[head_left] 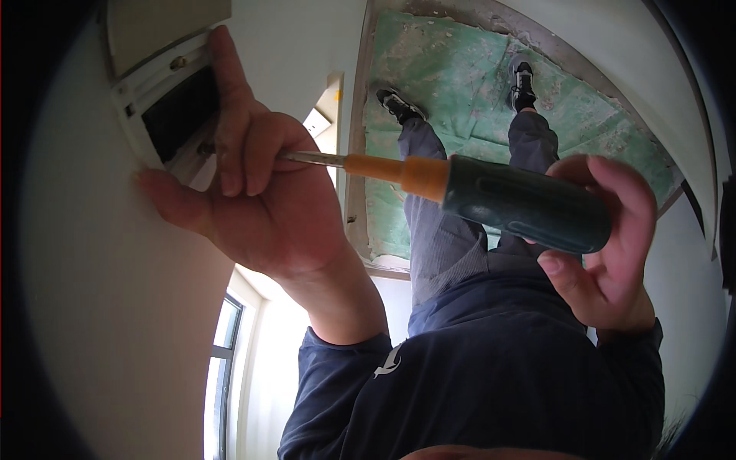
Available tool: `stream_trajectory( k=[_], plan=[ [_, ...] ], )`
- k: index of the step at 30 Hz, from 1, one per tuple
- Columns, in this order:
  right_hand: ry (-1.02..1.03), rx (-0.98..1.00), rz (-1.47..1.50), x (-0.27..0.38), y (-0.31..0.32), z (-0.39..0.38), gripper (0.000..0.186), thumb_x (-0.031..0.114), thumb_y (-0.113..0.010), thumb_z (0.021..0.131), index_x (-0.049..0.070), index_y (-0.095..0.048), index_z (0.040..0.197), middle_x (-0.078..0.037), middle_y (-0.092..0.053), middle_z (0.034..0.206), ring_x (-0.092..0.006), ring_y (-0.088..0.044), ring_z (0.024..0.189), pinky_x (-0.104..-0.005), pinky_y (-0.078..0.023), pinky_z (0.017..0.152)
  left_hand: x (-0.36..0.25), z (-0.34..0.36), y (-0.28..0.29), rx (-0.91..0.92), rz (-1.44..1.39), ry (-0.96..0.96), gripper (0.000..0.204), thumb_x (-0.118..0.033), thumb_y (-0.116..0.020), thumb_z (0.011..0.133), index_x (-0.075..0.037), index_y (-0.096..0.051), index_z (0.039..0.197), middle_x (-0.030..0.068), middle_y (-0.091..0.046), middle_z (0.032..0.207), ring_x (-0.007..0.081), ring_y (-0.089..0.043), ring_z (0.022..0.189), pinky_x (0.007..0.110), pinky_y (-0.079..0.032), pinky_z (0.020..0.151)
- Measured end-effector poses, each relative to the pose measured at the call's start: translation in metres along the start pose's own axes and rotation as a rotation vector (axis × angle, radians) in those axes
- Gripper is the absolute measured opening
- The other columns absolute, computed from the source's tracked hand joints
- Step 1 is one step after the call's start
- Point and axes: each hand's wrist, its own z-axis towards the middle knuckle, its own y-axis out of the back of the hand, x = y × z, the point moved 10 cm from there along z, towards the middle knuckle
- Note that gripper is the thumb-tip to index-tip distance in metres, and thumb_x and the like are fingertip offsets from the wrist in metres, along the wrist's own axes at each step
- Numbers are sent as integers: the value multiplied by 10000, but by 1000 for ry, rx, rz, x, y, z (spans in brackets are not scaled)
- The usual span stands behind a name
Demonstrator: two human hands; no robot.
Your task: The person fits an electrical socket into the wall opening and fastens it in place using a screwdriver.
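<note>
A screwdriver [524, 205] with a dark green and orange handle lies slanted across the middle, its metal shaft reaching left toward a white wall-mounted frame [134, 103] with a dark opening and screw fittings. My left hand [268, 199] has two fingers curled over the shaft, its index finger stretched up along the frame's side and its thumb pointing left; the screwdriver's tip is hidden behind these fingers. My right hand [613, 238] curls its fingers round the handle's end, with the thumb below it.
Below, my feet in black shoes [523, 80] stand on a dirty green floor sheet [452, 61] with a raised border. A white socket [316, 124] shows behind my left hand. A window [224, 345] is at lower left, and pale walls surround me.
</note>
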Motion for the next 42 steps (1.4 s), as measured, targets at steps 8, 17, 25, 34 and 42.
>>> stream_trajectory(
  k=[8,17,25,34,42],
  plan=[
    [81,71,-234,-6,-14,3,567,437,-634,955,-96,-534,1124,-193,-601,1019,-289,-633,747,-387,-509,624,3,0,1,-9,-44,5,1019,-85,-817,729,-89,-213,1550,214,-233,1619,69,-461,545,157,-429,491],
    [151,-154,156,1,-21,-2,599,265,-751,891,-1,-415,1309,-210,-532,1094,-260,-590,1012,-368,-499,742,3,1,-1,13,-87,9,1040,-120,-818,747,-89,-174,1563,218,-240,1613,69,-449,553,170,-442,474],
    [192,15,-473,1,-10,2,776,540,-719,846,-67,-481,1267,-133,-622,856,-275,-650,683,-411,-545,677,2,0,-1,11,-59,0,1039,-175,-805,777,-65,-138,1565,210,-243,1614,101,-459,566,190,-463,478],
    [509,-140,-100,15,-12,2,415,153,-737,855,83,-508,1194,-273,-509,1203,-284,-616,976,-343,-573,721,2,-1,-1,-22,-63,-25,1062,-164,-815,767,-32,-122,1561,204,-225,1618,111,-454,558,196,-468,481],
    [534,-315,-76,30,-8,-1,232,89,-613,942,161,-559,1155,-252,-433,1353,-273,-634,869,-347,-518,613,3,1,-2,4,-116,9,1095,-116,-819,738,-28,-105,1564,197,-233,1613,116,-467,577,201,-501,505]
  ],
)
